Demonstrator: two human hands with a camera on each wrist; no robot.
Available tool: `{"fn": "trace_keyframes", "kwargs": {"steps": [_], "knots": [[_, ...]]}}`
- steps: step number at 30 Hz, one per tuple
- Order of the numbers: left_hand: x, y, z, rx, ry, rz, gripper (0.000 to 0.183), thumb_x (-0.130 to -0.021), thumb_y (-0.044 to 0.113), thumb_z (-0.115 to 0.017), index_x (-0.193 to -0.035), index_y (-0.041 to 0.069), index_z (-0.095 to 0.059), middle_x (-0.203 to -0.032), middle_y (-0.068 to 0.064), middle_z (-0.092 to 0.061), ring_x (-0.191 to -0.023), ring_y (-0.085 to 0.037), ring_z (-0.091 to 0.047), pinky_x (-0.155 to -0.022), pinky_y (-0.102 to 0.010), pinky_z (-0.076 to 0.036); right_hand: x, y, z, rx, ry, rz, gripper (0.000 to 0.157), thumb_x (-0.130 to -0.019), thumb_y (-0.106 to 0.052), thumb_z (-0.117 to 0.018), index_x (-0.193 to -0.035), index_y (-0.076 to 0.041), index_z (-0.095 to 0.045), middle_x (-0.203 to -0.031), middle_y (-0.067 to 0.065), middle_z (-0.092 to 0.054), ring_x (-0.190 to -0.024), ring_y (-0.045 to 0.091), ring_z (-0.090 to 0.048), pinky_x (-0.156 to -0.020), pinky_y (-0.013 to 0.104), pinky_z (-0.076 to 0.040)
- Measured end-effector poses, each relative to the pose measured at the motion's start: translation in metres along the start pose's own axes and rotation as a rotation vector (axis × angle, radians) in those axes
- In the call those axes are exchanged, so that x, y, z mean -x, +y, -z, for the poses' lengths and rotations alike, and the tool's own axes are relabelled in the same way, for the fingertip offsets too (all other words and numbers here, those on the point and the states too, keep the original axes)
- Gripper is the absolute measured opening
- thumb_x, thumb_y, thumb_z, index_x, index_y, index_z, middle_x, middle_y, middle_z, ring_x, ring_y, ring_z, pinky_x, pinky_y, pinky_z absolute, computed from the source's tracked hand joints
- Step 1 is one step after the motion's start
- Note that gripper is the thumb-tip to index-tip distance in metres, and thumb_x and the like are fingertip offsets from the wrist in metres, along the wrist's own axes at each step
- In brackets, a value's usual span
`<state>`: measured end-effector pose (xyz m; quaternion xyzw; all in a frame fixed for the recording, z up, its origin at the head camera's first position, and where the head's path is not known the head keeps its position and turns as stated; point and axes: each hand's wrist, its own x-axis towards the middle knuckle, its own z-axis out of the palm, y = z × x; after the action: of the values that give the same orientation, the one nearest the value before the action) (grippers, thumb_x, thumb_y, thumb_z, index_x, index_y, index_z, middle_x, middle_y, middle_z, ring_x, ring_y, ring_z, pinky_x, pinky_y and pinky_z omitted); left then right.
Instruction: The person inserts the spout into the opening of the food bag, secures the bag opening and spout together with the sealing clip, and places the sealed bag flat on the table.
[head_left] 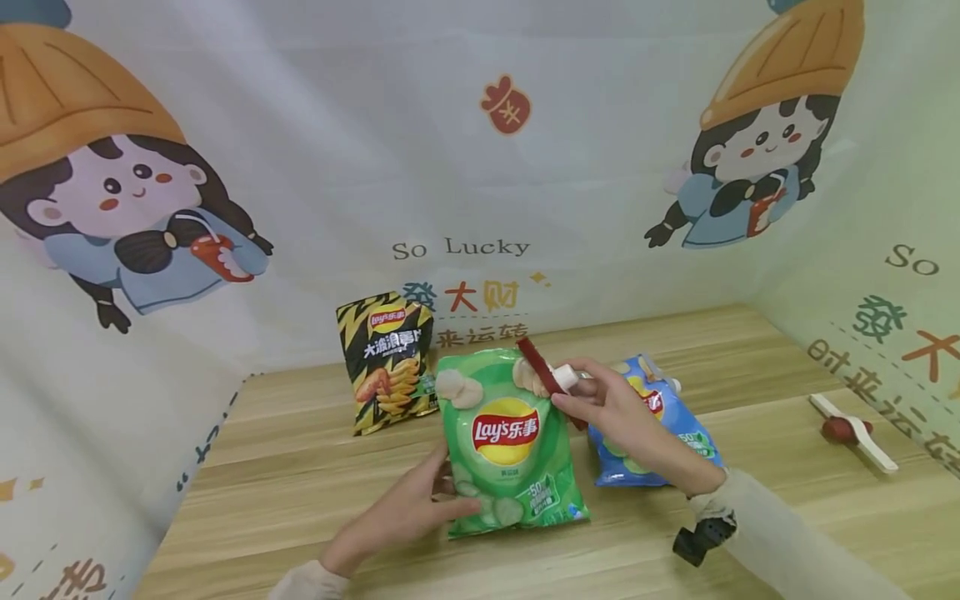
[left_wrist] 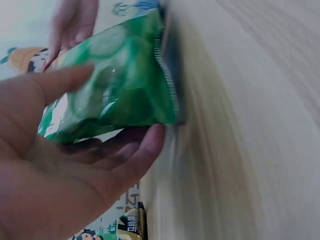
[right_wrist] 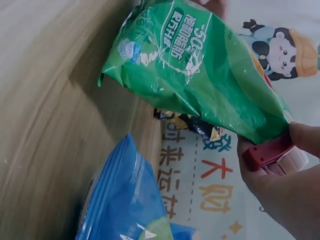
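A: What lies beyond the work?
B: A pale printed backdrop (head_left: 360,125) with cartoon figures and lettering. In front of it spreads a wood-grain surface (head_left: 262,475).
A: And the bags?
B: The green chip bag (head_left: 502,483) is between the left grip (head_left: 408,504) and the right grip (head_left: 615,408), its printed front facing the head camera. A black-and-yellow bag (head_left: 390,358) stands beyond the left grip, apart from it. A blue bag (head_left: 618,468) is behind the right grip, partly hidden by it in the head view.
A: How far closed is each grip?
B: The left is half curled, grasping the green chip bag low on its left side, thumb over the front, fingers behind and beneath. The right is narrowed to a pinch on a dark red clip (head_left: 540,367) with a white cap-like part, at the bag's upper right corner. Whether the clip is fastened, I can't tell.
A: Their pose?
B: The left reaches in from the lower left, palm toward the bag. The right comes from the lower right, higher up the bag, a black device (head_left: 701,540) at its wrist.
A: Anything smaller?
B: Well right of the right grip, a white strip (head_left: 873,450) with a dark red rounded piece (head_left: 847,430) lies on the surface.
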<state>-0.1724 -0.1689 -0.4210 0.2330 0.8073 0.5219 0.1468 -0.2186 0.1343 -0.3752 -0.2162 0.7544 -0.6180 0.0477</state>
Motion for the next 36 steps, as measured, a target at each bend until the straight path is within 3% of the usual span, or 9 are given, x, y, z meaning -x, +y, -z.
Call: {"fn": "trace_keyframes", "kwargs": {"steps": [3, 7, 12, 16, 22, 26, 30, 32, 36], "knots": [[-0.005, -0.002, -0.002, -0.057, 0.043, -0.033, 0.071, -0.091, 0.020, -0.073, -0.150, 0.007, -0.035, -0.120, -0.011, -0.062, -0.100, -0.021, -0.060, -0.085, -0.031, -0.052, -0.009, 0.004, 0.002, 0.040, 0.005, -0.051, 0.042, -0.099, -0.020, -0.063, -0.135, -0.003, -0.048, -0.113, 0.018, -0.070, -0.092, 0.023, -0.066, -0.078, 0.037, -0.054], [-0.010, -0.007, -0.003, -0.071, 0.088, -0.022, 0.066, -0.090, 0.017, -0.073, -0.145, 0.001, -0.039, -0.108, -0.010, -0.064, -0.091, -0.020, -0.060, -0.075, -0.029, -0.054, -0.020, 0.008, 0.005, 0.155, -0.016, -0.056, 0.047, -0.098, -0.019, -0.064, -0.137, 0.002, -0.046, -0.108, 0.017, -0.070, -0.091, 0.022, -0.067, -0.075, 0.033, -0.054], [-0.014, -0.010, -0.002, -0.077, 0.135, -0.004, 0.065, -0.090, 0.017, -0.074, -0.141, -0.004, -0.042, -0.112, -0.014, -0.066, -0.097, -0.023, -0.064, -0.079, -0.029, -0.054, -0.039, 0.007, 0.011, 0.274, -0.105, -0.071, 0.039, -0.097, -0.019, -0.065, -0.125, 0.006, -0.055, -0.099, 0.014, -0.071, -0.081, 0.021, -0.069, -0.068, 0.038, -0.057], [-0.018, -0.012, -0.002, -0.106, 0.145, 0.006, 0.065, -0.089, 0.019, -0.075, -0.141, -0.003, -0.044, -0.116, -0.013, -0.066, -0.100, -0.023, -0.064, -0.083, -0.029, -0.054, -0.053, 0.005, 0.016, 0.309, -0.157, -0.155, 0.044, -0.097, -0.018, -0.065, -0.129, 0.010, -0.053, -0.102, 0.018, -0.070, -0.076, 0.021, -0.069, -0.068, 0.041, -0.058], [-0.025, -0.011, -0.001, -0.192, 0.189, 0.048, 0.058, -0.087, 0.026, -0.077, -0.132, -0.004, -0.053, -0.096, -0.006, -0.066, -0.085, -0.017, -0.060, -0.071, -0.028, -0.053, -0.067, 0.005, 0.019, 0.344, -0.190, -0.270, 0.056, -0.098, -0.020, -0.063, -0.138, 0.014, -0.042, -0.110, 0.023, -0.067, -0.079, 0.023, -0.071, -0.070, 0.040, -0.059], [-0.029, -0.012, -0.002, -0.245, 0.225, 0.057, 0.050, -0.087, 0.029, -0.077, -0.121, -0.003, -0.059, -0.087, -0.004, -0.064, -0.078, -0.014, -0.058, -0.067, -0.027, -0.051, -0.070, 0.007, 0.019, 0.432, -0.194, -0.243, 0.052, -0.099, -0.021, -0.062, -0.133, 0.015, -0.046, -0.097, 0.017, -0.069, -0.068, 0.022, -0.070, -0.066, 0.040, -0.059], [-0.031, -0.013, -0.004, -0.253, 0.243, 0.075, 0.045, -0.088, 0.031, -0.075, -0.115, -0.002, -0.060, -0.084, -0.003, -0.063, -0.076, -0.013, -0.057, -0.066, -0.027, -0.051, -0.071, 0.006, 0.018, 0.614, -0.161, -0.144, 0.044, -0.097, -0.019, -0.062, -0.123, 0.015, -0.053, -0.081, 0.013, -0.066, -0.057, 0.016, -0.061, -0.054, 0.031, -0.052], [-0.032, -0.013, -0.005, -0.241, 0.245, 0.079, 0.043, -0.088, 0.031, -0.075, -0.113, -0.002, -0.061, -0.083, -0.004, -0.063, -0.074, -0.014, -0.057, -0.064, -0.027, -0.051, -0.071, 0.001, 0.017, 0.705, -0.127, -0.109, 0.044, -0.098, -0.020, -0.061, -0.124, 0.015, -0.054, -0.083, 0.014, -0.066, -0.062, 0.016, -0.059, -0.056, 0.030, -0.048], [-0.033, -0.014, -0.006, -0.220, 0.249, 0.088, 0.043, -0.090, 0.031, -0.074, -0.112, -0.003, -0.060, -0.081, -0.005, -0.063, -0.069, -0.013, -0.058, -0.060, -0.028, -0.051, -0.067, -0.015, 0.010, 0.809, -0.085, -0.061, 0.045, -0.099, -0.021, -0.058, -0.130, 0.012, -0.053, -0.106, 0.023, -0.067, -0.091, 0.030, -0.066, -0.074, 0.041, -0.054]]}}
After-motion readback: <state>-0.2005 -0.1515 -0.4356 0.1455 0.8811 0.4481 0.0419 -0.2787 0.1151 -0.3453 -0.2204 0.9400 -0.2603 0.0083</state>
